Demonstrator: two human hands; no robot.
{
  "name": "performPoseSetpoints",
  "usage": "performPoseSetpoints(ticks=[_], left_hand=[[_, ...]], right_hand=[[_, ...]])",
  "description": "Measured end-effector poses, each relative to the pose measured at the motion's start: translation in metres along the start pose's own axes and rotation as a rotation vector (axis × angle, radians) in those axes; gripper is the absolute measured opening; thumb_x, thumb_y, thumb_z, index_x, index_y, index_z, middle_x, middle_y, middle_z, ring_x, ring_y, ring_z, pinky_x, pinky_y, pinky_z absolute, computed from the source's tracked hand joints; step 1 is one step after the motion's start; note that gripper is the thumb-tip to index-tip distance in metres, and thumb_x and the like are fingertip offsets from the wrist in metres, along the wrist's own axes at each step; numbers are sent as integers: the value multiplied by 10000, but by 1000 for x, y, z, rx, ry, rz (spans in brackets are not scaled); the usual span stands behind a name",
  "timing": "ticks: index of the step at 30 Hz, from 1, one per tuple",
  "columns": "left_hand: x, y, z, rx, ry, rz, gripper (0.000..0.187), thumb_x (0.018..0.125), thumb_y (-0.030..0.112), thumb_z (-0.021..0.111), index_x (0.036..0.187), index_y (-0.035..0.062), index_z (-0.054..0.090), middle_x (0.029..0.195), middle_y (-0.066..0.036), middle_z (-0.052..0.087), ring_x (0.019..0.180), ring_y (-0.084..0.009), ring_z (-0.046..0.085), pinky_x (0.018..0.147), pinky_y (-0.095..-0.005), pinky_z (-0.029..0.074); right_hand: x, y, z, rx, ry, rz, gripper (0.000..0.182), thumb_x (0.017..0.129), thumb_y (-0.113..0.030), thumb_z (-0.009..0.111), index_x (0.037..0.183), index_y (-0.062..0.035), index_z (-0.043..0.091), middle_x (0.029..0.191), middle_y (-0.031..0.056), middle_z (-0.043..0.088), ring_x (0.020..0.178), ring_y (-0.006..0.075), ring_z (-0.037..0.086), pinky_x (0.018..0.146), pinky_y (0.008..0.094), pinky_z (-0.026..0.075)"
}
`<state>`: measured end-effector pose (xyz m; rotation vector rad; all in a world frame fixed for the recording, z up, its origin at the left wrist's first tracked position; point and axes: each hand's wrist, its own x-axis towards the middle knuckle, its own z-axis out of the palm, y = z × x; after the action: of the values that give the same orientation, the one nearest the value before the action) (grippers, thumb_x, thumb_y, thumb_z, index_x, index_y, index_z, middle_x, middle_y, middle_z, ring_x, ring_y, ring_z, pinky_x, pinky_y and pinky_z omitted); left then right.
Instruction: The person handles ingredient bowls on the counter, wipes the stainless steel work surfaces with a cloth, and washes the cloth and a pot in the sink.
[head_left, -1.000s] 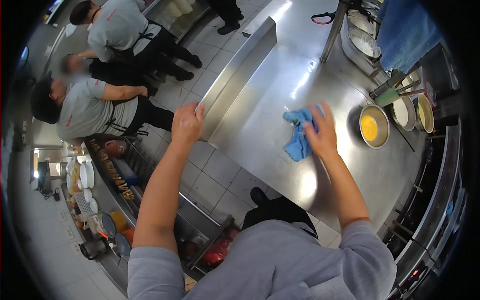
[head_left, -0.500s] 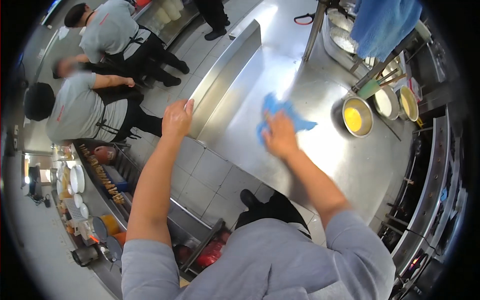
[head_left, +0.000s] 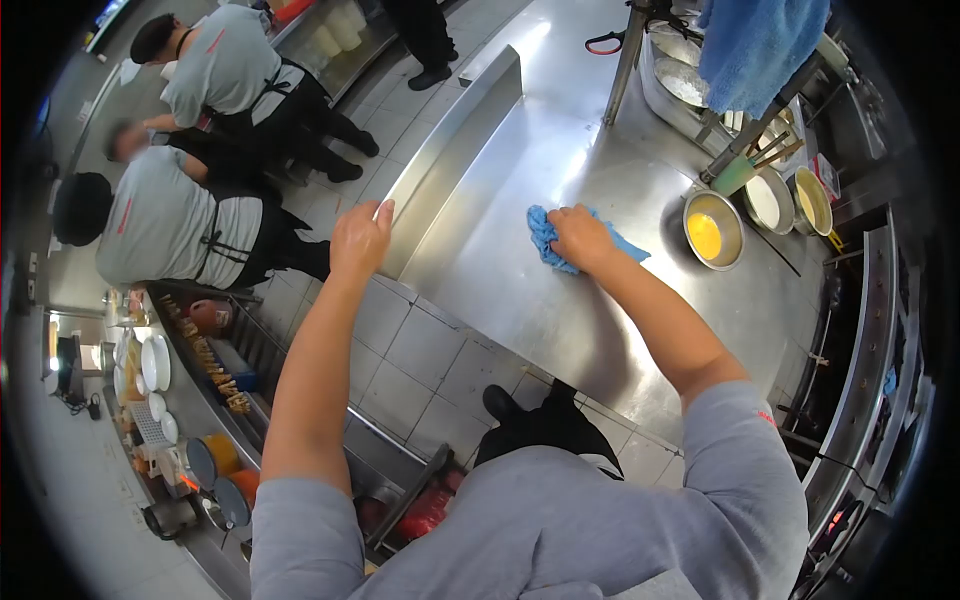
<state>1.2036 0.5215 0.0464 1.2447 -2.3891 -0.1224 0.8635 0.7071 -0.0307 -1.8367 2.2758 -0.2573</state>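
My right hand (head_left: 582, 238) is closed on a crumpled blue cloth (head_left: 545, 232) and presses it against the stainless steel table (head_left: 480, 290). Part of the cloth spreads out beyond my fingers to the right. On the other side, my left hand (head_left: 360, 240) is closed around the near end of the table's raised metal edge (head_left: 450, 145). Its fingertips are partly hidden. To the right of the cloth stands a metal bowl (head_left: 735, 235) with yellow liquid in it.
Beyond the bowl are more metal pans (head_left: 768, 200) and a green container (head_left: 735, 176) with utensils. A blue towel (head_left: 760, 55) hangs from a metal post. Red-handled scissors (head_left: 604, 43) hang nearby. Co-workers (head_left: 165, 215) stand at the left counter. A stove (head_left: 850, 370) lies at right.
My right hand has drawn the blue cloth slightly nearer and to the right, and the cloth is more bunched. My left hand stays at the raised edge. The co-workers shifted slightly.
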Motion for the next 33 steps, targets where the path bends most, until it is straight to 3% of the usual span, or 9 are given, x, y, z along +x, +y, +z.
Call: performPoseSetpoints(ticks=[6, 9, 13, 19, 20, 23, 27, 31, 33], left_hand=[[-2, 8, -10, 23, -67, -59, 500, 1063, 449, 506, 1019, 3, 729, 946, -269, 716, 938, -491, 656, 840, -561, 507], [-2, 3, -6, 15, 17, 19, 507, 1062, 463, 501, 1024, 15, 733, 939, -275, 714, 934, -491, 657, 840, -569, 508], [-5, 15, -14, 25, -101, -103, 510, 1065, 473, 490, 1074, 27, 737, 1010, -276, 717, 971, -493, 655, 871, -563, 508], [-2, 7, -12, 37, -168, -133, 526, 1062, 491, 487, 1135, 33, 736, 1078, -271, 716, 1041, -483, 643, 924, -552, 497], [-2, 6, -11, 25, -145, -111, 534, 1059, 500, 488, 1135, 32, 735, 1085, -267, 717, 1050, -479, 641, 929, -552, 495], [-2, 16, -18, 7, -146, -152, 540, 1061, 504, 480, 1132, 32, 734, 1091, -257, 719, 1044, -478, 642, 926, -550, 499], [-2, 10, -14, 47, -128, -139, 546, 1061, 506, 475, 1138, 32, 734, 1108, -252, 717, 1068, -471, 638, 935, -546, 497], [-2, 14, -15, 16, -159, -159, 540, 1058, 503, 479, 1155, 36, 733, 1125, -243, 717, 1109, -457, 630, 954, -534, 493], [-1, 15, -14, -2, -157, -172, 541, 1057, 504, 480, 1157, 36, 732, 1128, -242, 717, 1115, -454, 630, 960, -528, 492]], right_hand=[[28, 17, 5, -42, 65, 30, 257, 830, -198, 742, 1059, -88, 705, 1084, 126, 726, 1102, 364, 653, 930, 485, 565], [6, 2, -2, -113, -107, -154, 230, 847, -184, 715, 1054, -83, 708, 1078, 141, 728, 1067, 374, 661, 910, 480, 567], [21, 23, 2, 16, 20, -61, 227, 850, -165, 700, 1062, -86, 709, 1098, 146, 729, 1086, 357, 659, 929, 468, 564], [2, 19, -3, 5, -35, -207, 309, 803, -221, 794, 1073, -92, 716, 1069, 162, 729, 1053, 374, 673, 939, 466, 555], [10, 20, -7, 57, -48, -93, 360, 778, -210, 810, 1099, -73, 721, 1061, 176, 729, 1085, 377, 653, 947, 477, 549], [14, 21, -4, 51, -74, -73, 363, 780, -219, 826, 1098, -81, 718, 1069, 163, 727, 1086, 376, 650, 941, 481, 551], [-10, 9, 2, -3, -59, -209, 239, 801, -196, 791, 986, -80, 695, 1036, 160, 729, 1043, 371, 677, 903, 484, 561], [42, 39, 15, -59, 92, -37, 271, 805, -206, 806, 997, -67, 676, 1047, 174, 708, 1057, 383, 653, 906, 488, 553], [76, 66, 16, -1, 285, 27, 289, 815, -275, 761, 1018, -74, 712, 1056, 148, 725, 1019, 395, 641, 936, 516, 523]])
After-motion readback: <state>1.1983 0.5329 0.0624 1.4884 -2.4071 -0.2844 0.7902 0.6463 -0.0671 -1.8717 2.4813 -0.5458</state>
